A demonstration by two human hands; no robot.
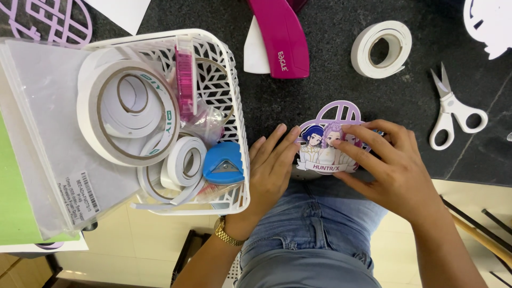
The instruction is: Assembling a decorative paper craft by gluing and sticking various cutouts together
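Head camera view, looking straight down at a dark speckled counter, described left to right:

- At far left, a clear plastic sleeve [37, 133] lies over green sheets, beside a white lattice basket [234, 106].
- The basket holds a large roll of white tape [88, 114], smaller rolls, a pink dispenser [185, 80] standing on edge, and a blue corner punch [223, 164].
- Just right of the basket, the left hand [271, 168] (a gold watch on its wrist) lies with fingers spread and slightly curled, fingertips pressing the left edge of a paper cutout [328, 141].
- The cutout is a lilac arched window shape with three cartoon figures and a banner across its base. It lies flat at the counter's near edge, between the two hands. Its arch points away from the person and its longer side runs left to right.
- The right hand [392, 170] covers the cutout's right part, fingers extended and pressing down on it, not closed around it. Both hands touch the piece about equally.
- Behind, a magenta hole punch [282, 37], then a roll of white foam tape [381, 49].
- Farther right, white-handled scissors [453, 109] lie well apart from the hands, blades pointing away from the person.
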